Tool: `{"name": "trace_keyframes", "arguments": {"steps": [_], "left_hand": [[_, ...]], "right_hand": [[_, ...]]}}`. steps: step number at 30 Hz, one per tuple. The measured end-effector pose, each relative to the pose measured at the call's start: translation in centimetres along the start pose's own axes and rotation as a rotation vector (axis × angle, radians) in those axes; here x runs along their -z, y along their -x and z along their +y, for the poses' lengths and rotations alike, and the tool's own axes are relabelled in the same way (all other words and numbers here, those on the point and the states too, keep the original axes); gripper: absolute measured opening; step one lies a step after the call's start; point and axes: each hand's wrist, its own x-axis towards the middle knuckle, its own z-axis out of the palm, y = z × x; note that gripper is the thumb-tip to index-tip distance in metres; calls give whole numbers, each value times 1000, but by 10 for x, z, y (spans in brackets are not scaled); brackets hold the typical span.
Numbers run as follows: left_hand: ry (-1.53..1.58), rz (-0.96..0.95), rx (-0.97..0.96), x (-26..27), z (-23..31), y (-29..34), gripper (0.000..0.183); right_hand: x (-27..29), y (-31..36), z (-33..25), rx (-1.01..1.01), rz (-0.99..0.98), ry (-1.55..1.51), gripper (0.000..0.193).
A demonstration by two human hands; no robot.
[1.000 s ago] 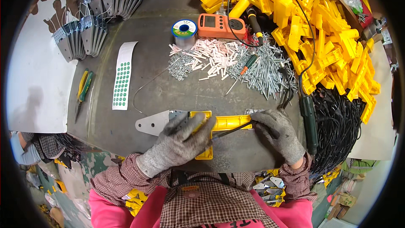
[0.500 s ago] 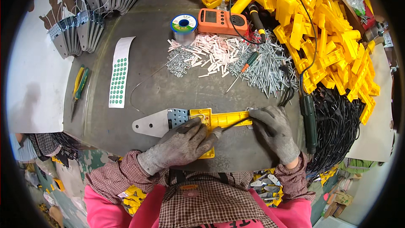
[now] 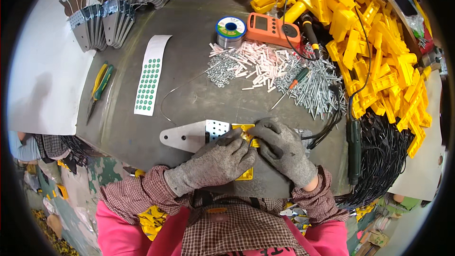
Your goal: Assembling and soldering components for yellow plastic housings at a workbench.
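A yellow plastic housing lies on the bench in front of me, a tapered grey metal plate with a perforated end joined to its left side. My left hand, in a grey work glove, is closed around the housing's middle, fingers at its open cavity. Close beside it, my gloved right hand is closed, fingertips pinching a black cable at the cavity. The cable passes beneath this hand and comes out on its right. Both hands cover much of the housing, and the fingertip contact is partly hidden.
Beyond my hands lie piles of screws, white-pink sleeves and nuts, with a screwdriver, solder spool and orange meter. Yellow housings heap up right, above black cables. Left are pliers and a sticker sheet.
My right hand has moved left along the housing's arm to its cavity, next to my left hand. The whole view has shifted slightly, so the bench things appear farther right.
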Motion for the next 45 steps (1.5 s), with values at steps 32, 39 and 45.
{"name": "trace_keyframes", "arguments": {"steps": [32, 39, 45], "left_hand": [[-104, -280, 223, 1, 43, 8, 62], [-68, -295, 237, 5, 44, 3, 58], [11, -245, 271, 4, 48, 5, 60]], "right_hand": [[117, -24, 85, -347, 715, 292, 49], [169, -63, 114, -488, 821, 468, 63], [157, -26, 136, -301, 753, 40, 43]]}}
